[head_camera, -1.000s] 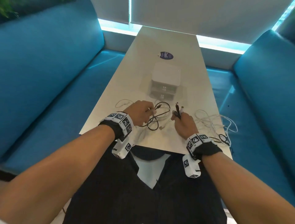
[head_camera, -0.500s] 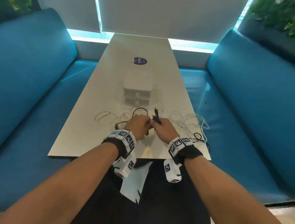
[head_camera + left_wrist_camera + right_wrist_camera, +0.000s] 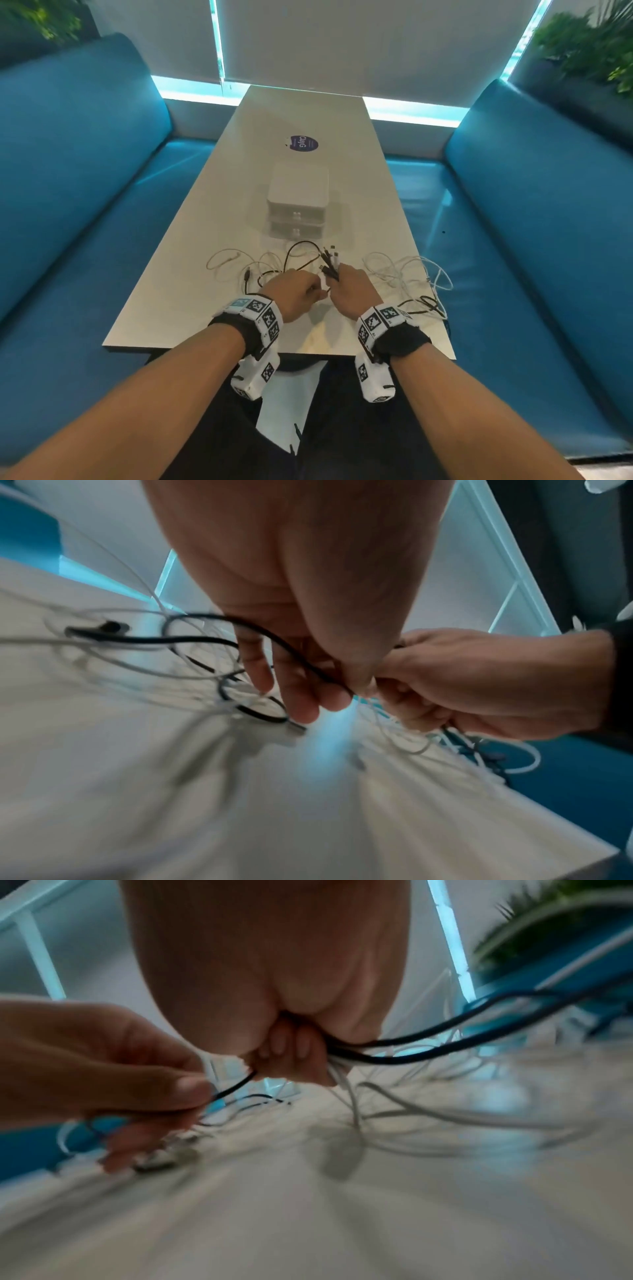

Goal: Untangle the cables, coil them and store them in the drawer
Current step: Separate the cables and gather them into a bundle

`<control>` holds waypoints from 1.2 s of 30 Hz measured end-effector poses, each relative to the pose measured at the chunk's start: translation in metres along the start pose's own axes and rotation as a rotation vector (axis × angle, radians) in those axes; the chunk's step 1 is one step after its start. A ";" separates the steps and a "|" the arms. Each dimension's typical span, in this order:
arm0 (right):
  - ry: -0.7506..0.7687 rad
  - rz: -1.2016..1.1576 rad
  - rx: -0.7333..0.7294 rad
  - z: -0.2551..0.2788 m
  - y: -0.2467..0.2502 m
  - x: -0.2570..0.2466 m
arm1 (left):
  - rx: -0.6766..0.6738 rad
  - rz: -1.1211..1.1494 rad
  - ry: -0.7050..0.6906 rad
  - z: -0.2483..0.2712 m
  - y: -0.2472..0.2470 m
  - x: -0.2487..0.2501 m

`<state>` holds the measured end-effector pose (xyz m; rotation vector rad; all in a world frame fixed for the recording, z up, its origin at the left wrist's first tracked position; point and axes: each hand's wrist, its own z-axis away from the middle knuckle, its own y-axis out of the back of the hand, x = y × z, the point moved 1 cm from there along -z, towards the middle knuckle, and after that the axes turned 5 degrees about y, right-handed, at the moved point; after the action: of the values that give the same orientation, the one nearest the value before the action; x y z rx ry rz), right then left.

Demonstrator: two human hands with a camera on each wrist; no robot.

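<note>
Black and white cables [image 3: 404, 274] lie tangled on the near end of the white table [image 3: 191, 301]. My right hand [image 3: 349, 291] grips a bunch of cable ends [image 3: 330, 262] whose plugs stick up out of the fist; in the right wrist view its curled fingers [image 3: 291, 1053] hold black and white cables [image 3: 428, 1045]. My left hand [image 3: 296, 293] meets it and pinches a black cable [image 3: 294, 653] that loops off to the left. A small white drawer unit [image 3: 297, 200] stands shut just beyond the cables.
Blue sofas flank the table on the left [image 3: 68, 205] and right [image 3: 534, 212]. A dark round sticker [image 3: 301, 143] lies on the far half of the table. A white cable loop [image 3: 226, 262] lies left of my hands. Plants [image 3: 589, 44] stand behind the right sofa.
My two hands have come together over the near table. The right hand, which held a couple of plugs, now holds a thicker bunch of cable ends. The head camera has shifted.
</note>
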<state>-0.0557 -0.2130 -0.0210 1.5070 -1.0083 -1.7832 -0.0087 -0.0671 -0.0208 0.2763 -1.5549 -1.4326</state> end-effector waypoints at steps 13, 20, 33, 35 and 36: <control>0.040 -0.038 -0.004 -0.001 0.014 -0.006 | -0.066 -0.161 -0.002 0.001 -0.001 -0.019; 0.081 -0.012 -0.044 0.000 0.004 -0.003 | -0.068 -0.192 0.016 -0.001 -0.006 -0.015; 0.111 0.458 -0.182 0.009 0.021 0.019 | -0.050 -0.146 0.042 0.001 0.013 -0.036; 0.016 0.518 -0.125 0.007 0.027 0.024 | -0.031 -0.172 0.030 0.002 0.014 -0.038; -0.024 0.526 -0.104 0.007 0.028 0.025 | -0.024 -0.190 0.025 0.002 0.014 -0.038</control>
<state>-0.0682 -0.2475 -0.0100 1.0337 -1.1730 -1.4513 0.0149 -0.0354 -0.0268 0.4361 -1.5222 -1.5869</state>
